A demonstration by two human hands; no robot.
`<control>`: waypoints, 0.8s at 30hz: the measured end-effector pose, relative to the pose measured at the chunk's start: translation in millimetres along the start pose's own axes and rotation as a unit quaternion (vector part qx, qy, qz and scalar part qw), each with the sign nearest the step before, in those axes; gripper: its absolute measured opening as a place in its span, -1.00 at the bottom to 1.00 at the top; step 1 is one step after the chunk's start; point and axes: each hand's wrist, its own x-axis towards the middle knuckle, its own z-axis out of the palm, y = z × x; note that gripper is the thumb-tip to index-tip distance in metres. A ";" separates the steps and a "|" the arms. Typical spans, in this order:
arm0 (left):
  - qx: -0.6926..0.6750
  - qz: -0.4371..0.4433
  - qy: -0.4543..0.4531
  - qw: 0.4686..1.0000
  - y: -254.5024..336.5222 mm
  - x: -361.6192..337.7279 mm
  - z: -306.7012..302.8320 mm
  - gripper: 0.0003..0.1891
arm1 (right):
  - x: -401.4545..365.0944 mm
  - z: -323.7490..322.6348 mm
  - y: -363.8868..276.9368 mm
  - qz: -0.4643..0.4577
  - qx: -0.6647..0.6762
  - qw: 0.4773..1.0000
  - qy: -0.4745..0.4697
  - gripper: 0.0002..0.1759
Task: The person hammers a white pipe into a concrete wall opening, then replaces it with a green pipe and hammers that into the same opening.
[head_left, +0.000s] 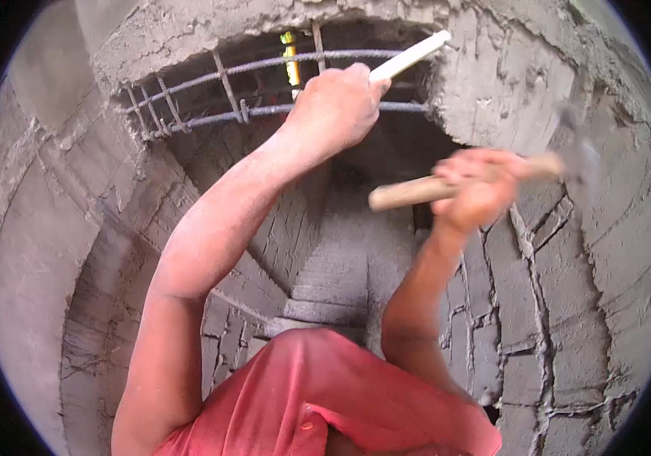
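My left hand (337,106) is wrapped round a pale, straight chisel-like rod (411,58), whose far end meets the rough edge of the grey cement (485,76) at the upper right. Lower and to the right, my right hand (481,182) grips the wooden handle of a hammer (409,193). The hammer's metal head, blurred by motion, is at the right, apart from the rod. Behind my left hand, bare steel bars (257,62) cross an opening in the cement.
A yellow-green object (291,61) stands upright behind the bars. Grey block walls with rough mortar joints (523,304) curve round both sides. A dark gap lies below the bars, above a narrow stepped surface (329,285). Red cloth (318,387) covers my body.
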 end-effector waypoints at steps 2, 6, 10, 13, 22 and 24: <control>-0.030 -0.016 -0.015 0.999 2.2 1.4 -0.4 -0.55 | 8.0 -5.3 -47.1 -0.034 0.231 0.971 0.044 -0.42; -0.031 -0.035 -0.047 0.998 4.2 2.6 -6.8 -0.54 | 30.9 -20.6 -35.8 -0.398 0.042 0.916 -0.034 -0.51; -0.033 0.001 -0.021 0.999 5.8 0.7 -6.2 -0.53 | 4.2 20.3 57.1 0.118 -0.127 0.984 -0.032 -0.65; -0.051 -0.030 -0.044 0.997 0.7 4.5 -4.5 -0.54 | 6.7 1.2 -1.3 -0.015 0.062 0.997 -0.042 -0.73; -0.041 0.034 -0.048 0.997 3.0 1.0 -7.7 -0.53 | 5.2 -14.3 38.6 -0.302 -0.206 0.930 0.030 -0.62; -0.060 -0.013 -0.064 0.996 5.5 2.5 -11.5 -0.52 | 3.3 -17.0 41.0 0.155 -0.004 0.987 -0.050 -0.67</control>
